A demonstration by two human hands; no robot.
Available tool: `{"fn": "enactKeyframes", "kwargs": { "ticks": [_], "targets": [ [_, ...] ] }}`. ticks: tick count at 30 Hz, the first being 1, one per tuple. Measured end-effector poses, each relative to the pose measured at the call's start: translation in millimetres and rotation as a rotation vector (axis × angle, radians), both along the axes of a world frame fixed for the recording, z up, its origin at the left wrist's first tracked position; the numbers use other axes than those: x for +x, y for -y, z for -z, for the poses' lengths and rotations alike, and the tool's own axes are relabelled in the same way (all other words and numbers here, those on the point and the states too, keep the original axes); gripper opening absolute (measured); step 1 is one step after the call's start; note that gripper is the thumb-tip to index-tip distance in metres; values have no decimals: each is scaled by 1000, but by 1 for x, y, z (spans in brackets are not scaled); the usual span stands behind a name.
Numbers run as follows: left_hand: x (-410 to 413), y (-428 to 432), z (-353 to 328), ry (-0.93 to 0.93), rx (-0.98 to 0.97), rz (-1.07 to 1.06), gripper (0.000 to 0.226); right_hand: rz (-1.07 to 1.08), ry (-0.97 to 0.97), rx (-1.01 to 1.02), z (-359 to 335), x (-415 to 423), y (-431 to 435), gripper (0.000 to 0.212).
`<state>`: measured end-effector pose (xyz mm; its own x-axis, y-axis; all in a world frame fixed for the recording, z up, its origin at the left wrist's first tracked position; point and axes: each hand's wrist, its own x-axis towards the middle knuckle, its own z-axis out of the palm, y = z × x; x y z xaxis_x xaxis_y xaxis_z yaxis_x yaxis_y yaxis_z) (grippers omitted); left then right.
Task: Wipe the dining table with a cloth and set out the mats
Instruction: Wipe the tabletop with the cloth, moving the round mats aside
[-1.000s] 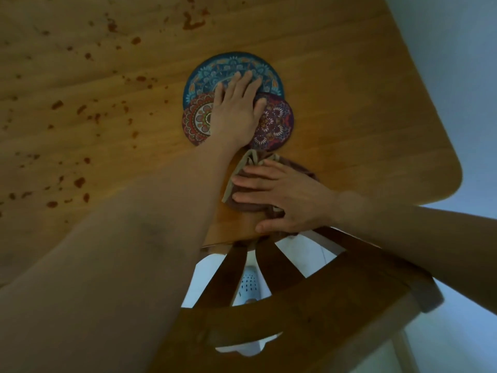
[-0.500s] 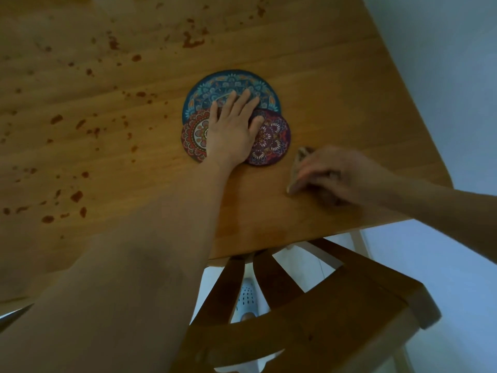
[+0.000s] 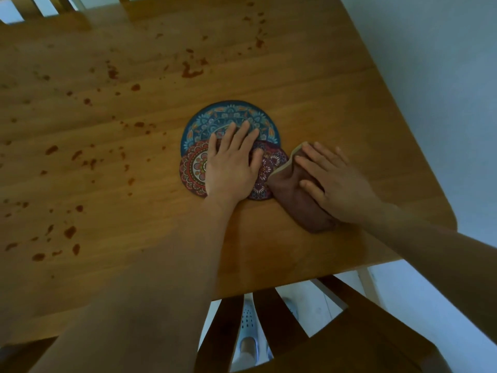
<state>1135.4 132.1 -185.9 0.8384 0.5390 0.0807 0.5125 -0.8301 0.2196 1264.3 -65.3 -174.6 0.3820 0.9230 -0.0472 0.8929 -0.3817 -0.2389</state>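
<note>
Three round patterned mats lie overlapped on the wooden dining table (image 3: pixel 336 84): a blue mat (image 3: pixel 215 117) behind, a red mat (image 3: pixel 192 168) at front left, a purple mat (image 3: pixel 271 162) at front right. My left hand (image 3: pixel 232 162) rests flat on the pile with straight fingers. A folded brown cloth (image 3: pixel 295 200) lies just right of the mats, touching the purple one. My right hand (image 3: pixel 336 179) presses flat on the cloth, fingers extended.
Reddish-brown spots (image 3: pixel 70 232) dot the table's left half and far middle. A wooden chair back (image 3: pixel 336 332) stands at the table's near edge below me. More chair backs (image 3: pixel 53 20) show at the far edge. A pale wall (image 3: pixel 443 76) runs along the right.
My right hand has slid the cloth from the near edge out to the right, then back up against the purple mat. The left hand stays on the mats.
</note>
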Motion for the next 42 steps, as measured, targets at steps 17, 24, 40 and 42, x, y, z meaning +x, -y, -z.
{"fn": "enactKeyframes", "kwargs": {
  "ticks": [17,24,40,42],
  "targets": [
    [-6,151,-34,182,-556,277,59,633,-1059,319,-47,-22,32,32],
    [-30,159,-5,-3,-205,492,57,582,-770,399,-63,-19,-16,25],
    [-203,16,-11,-90,-122,370,51,155,-18,51,-32,-80,-102,42],
    [-211,2,-10,-53,-121,188,52,166,58,62,-33,-86,-113,44]
  ]
}}
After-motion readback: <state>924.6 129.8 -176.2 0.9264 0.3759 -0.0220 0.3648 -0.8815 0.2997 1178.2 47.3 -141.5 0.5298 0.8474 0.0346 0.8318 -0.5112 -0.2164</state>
